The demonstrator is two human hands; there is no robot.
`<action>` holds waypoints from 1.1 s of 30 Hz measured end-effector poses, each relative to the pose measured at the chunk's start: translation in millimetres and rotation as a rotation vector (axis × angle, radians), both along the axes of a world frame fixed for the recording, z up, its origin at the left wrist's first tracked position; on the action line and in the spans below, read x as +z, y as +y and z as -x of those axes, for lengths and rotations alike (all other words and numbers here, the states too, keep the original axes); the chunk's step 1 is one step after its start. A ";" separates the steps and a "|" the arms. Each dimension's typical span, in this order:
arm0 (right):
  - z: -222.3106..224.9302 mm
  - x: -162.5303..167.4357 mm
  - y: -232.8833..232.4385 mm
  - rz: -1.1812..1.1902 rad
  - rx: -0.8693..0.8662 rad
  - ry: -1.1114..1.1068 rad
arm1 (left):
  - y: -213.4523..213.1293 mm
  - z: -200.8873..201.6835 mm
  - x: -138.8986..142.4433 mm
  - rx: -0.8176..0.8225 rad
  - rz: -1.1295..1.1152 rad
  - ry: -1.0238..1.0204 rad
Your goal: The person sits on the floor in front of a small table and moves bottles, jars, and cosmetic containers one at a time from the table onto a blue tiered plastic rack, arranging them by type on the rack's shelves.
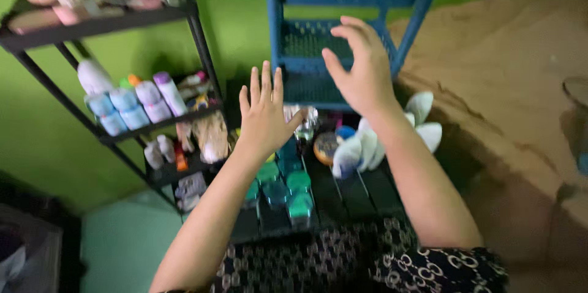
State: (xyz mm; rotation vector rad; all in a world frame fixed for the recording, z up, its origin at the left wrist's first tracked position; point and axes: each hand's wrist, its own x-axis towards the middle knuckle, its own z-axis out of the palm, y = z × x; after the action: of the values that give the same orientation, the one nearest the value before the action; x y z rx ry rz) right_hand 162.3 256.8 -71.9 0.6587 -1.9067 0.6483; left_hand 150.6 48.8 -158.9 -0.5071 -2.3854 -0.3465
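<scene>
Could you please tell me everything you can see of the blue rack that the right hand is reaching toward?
The blue rack looks like plastic, with square corner posts and perforated shelves. It stands upright on the dark slatted table against the green wall. Its top tier holds tubes and bottles; the middle shelf looks empty. The right hand hovers open in front of it, fingers spread; whether it touches the rack cannot be told.

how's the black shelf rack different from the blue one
The black shelf rack has thin metal legs and tiers crowded with bottles; the blue shelf rack is chunky perforated plastic, its middle tier bare. The black one stands left, the blue behind the hands. Both carry toiletries on top.
</scene>
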 end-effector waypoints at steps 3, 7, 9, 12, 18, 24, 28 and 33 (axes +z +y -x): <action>-48.2 -46.9 -0.7 0.007 -0.033 -0.018 | 10.8 -32.4 -40.9 -0.041 -0.036 -0.095; -90.0 -105.5 11.4 0.010 -0.091 -0.027 | 27.5 -75.6 -83.1 -0.145 -0.122 -0.128; -105.1 -139.4 17.7 0.087 -0.118 0.001 | 43.4 -94.0 -101.1 -0.240 -0.226 -0.154; -124.7 -193.6 20.3 0.284 -0.196 0.022 | 76.0 -117.2 -125.4 -0.374 -0.444 -0.140; -128.2 -270.8 33.8 0.636 -0.205 -0.120 | 134.7 -124.2 -156.7 -0.361 -0.838 -0.252; -114.7 -297.6 51.1 1.019 0.053 -0.351 | 153.9 -115.0 -168.1 -0.363 -0.874 -0.207; -106.2 -298.2 61.6 1.136 0.098 -0.433 | 161.4 -107.7 -170.3 -0.346 -0.857 -0.248; -106.3 -300.1 65.5 1.169 0.177 -0.521 | 170.1 -106.1 -171.3 -0.290 -0.928 -0.260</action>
State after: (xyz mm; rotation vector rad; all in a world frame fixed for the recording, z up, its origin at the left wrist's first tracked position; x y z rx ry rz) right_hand 268.6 322.3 -372.0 -0.1306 -1.5139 1.9567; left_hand 256.7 218.9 -330.2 -0.3619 -2.0611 -1.6179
